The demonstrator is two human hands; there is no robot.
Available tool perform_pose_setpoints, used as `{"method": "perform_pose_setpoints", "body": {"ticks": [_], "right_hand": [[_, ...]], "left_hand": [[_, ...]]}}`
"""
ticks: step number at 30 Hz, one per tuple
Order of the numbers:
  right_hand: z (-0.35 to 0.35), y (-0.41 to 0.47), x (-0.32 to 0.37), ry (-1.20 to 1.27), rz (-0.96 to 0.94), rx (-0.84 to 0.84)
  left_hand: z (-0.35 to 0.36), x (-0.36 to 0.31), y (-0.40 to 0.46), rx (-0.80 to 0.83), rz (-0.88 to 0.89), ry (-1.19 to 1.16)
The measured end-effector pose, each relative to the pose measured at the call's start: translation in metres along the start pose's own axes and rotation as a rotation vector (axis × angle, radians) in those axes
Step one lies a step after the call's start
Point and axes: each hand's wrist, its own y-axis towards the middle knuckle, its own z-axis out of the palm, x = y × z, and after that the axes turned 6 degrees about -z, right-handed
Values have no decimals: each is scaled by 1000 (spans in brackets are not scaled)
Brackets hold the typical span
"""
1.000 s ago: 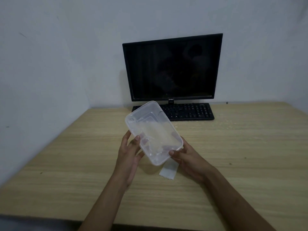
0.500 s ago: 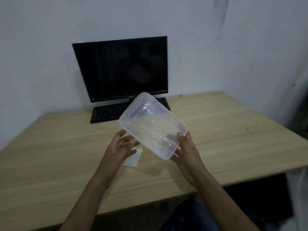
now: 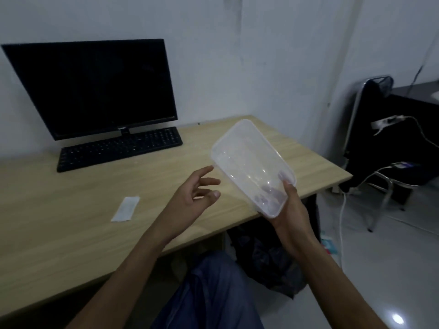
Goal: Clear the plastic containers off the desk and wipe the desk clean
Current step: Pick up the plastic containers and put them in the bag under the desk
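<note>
Since the frame half a second back, the left hand [image 3: 190,200] has come off the plastic container [image 3: 253,166] and now hangs beside it with fingers spread and relaxed, holding nothing, its fingertips just short of the container's near-left wall. Only the right hand [image 3: 288,210] carries the container now, thumb hooked over the rim at the near end and fingers under the base, some of them showing dimly through the clear plastic. Both hands were on it a moment ago, above the middle of the desk [image 3: 71,233]; now it has swung out to the right and sits in the air over the desk's right-hand corner, tilted with its open mouth facing the person. Its long axis runs away from the right hand, up and to the left, so the far end stands free while the near end rests in the grip. Right is plainly the nearer hand and the one in charge; the left lies to the container's left, apart from it. Beyond the left hand, well apart, a small white packet [image 3: 126,208] lies flat on the desk. My judgement is that the container is being carried off past the desk's right edge, with wiping not yet begun.
</note>
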Motion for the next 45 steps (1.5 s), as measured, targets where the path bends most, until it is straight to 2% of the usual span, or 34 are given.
{"method": "perform_pose_setpoints", "body": {"ticks": [6,15,25,30,35,45], "right_hand": [[-68,-15,26,17,-22,-113],[-166,-40,44,-174,-41,-349],[-219,-69,17,-483,23,-341],[-225,-66,9,-597,-11,-313],[-228,-55,4,-681,-26,-317],[-235,-46,7,-818,-22,-340]], "left_hand": [[62,2,10,130,46,72],[141,39,17,363,64,320],[178,129,18,489,-62,631],[191,153,20,592,-23,879],[201,163,22,609,61,1097],[217,177,14,512,141,1106]]}}
